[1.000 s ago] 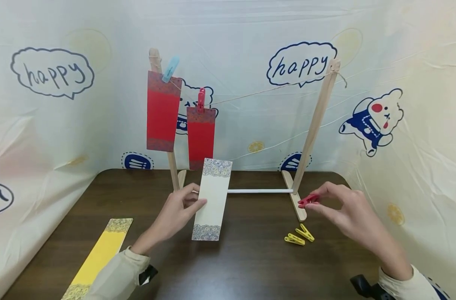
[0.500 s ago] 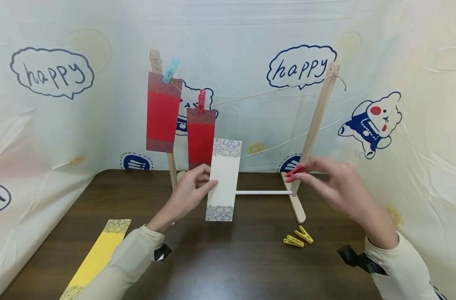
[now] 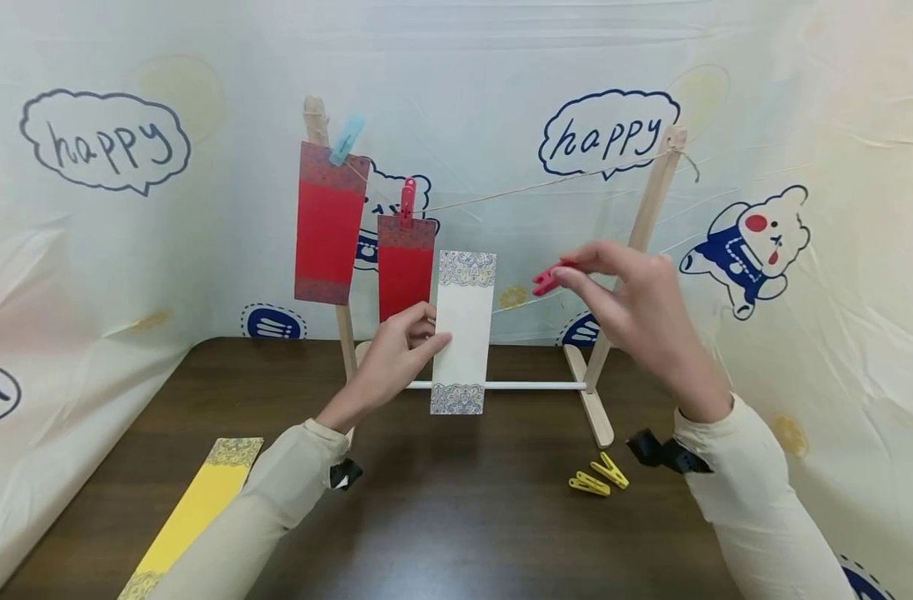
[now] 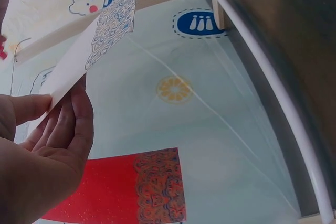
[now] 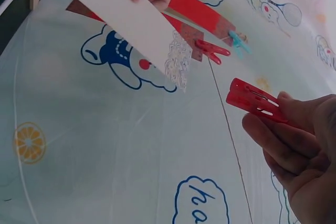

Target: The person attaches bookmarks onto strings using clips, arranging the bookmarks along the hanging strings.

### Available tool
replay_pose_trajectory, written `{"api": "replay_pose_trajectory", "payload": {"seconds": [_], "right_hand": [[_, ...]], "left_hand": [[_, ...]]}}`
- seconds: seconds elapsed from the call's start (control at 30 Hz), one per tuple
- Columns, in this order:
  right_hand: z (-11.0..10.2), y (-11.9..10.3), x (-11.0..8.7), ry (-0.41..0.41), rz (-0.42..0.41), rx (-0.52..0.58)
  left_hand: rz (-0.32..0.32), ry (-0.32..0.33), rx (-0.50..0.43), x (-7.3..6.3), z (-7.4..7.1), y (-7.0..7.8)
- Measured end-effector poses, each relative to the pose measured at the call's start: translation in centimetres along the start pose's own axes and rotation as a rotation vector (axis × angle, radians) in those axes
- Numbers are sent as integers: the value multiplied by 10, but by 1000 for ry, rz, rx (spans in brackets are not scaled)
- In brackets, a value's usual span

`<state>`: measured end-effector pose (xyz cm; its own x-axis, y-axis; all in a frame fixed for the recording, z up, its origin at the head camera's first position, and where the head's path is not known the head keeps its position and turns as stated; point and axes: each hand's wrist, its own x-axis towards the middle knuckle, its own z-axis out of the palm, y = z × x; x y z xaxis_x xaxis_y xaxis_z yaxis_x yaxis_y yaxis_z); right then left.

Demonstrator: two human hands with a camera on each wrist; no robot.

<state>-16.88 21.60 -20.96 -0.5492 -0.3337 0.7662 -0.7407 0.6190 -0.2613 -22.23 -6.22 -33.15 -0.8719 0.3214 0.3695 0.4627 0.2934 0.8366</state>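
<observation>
My left hand [image 3: 392,354] pinches a white card [image 3: 464,321] with patterned ends by its left edge, holding it upright in front of the wooden stand. The left wrist view shows the thumb on one face of the card [image 4: 73,72] and the fingers behind. My right hand [image 3: 636,308] pinches a red clothespin [image 3: 550,279] between thumb and fingers, to the right of the card. In the right wrist view this red clothespin [image 5: 254,98] points toward the string [image 5: 226,114]. Two red cards, a large one [image 3: 327,225] and a smaller one [image 3: 406,267], hang from the string, held by clothespins.
A blue clothespin [image 3: 346,140] and another red clothespin [image 3: 407,202] grip the hanging cards. The stand's right post [image 3: 655,196] leans behind my right hand, with a white rod [image 3: 535,385] low across. Two yellow clothespins [image 3: 590,483] and a yellow card [image 3: 202,508] lie on the table.
My left hand has raised the white card and shifted it right, over part of the smaller red card's side. My right hand has moved up and left with the red clothespin.
</observation>
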Motion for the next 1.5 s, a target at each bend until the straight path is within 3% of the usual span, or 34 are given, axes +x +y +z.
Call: {"api": "replay_pose_trajectory", "payload": {"seconds": [0.33,0.67,0.83,1.17,1.5], "right_hand": [[7,0,64,24,-22,53],[24,9,116,-102,36,-16],[33,14,123,-179,72,-57],[39,21,118,-295,125,-70],[43,24,117,-365,156,-4]], "left_hand": [[13,5,3,20,7,5],[22,0,-21,30,10,4],[19,-4,-39,32,11,2],[-1,-2,-55,31,9,1],[7,-2,-77,32,8,4]]}}
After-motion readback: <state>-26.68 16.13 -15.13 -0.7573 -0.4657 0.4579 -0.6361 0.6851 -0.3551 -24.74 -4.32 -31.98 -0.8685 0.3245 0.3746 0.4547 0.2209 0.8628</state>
